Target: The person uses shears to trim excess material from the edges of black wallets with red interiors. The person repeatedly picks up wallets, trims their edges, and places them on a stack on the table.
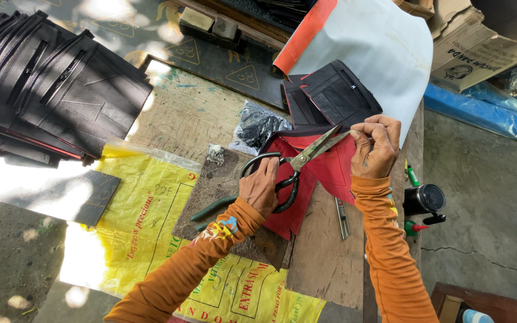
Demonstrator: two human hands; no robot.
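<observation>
Left hand [260, 188] is closed through the handles of the scissors [297, 162], blades parted and pointing toward 2 o'clock. Right hand [377, 146] pinches the edge of the red piece [330, 170] at the blade tips; the piece lies on the workbench [324, 263]. A stack of black panels [49, 84] sits at 10 o'clock, a yellow sack [145, 221] at 7 o'clock.

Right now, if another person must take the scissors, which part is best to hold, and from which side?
Probably the black loop handles, approached from the lower left, where the left hand grips them. The scissors point their open blades up-right toward the right hand.
</observation>
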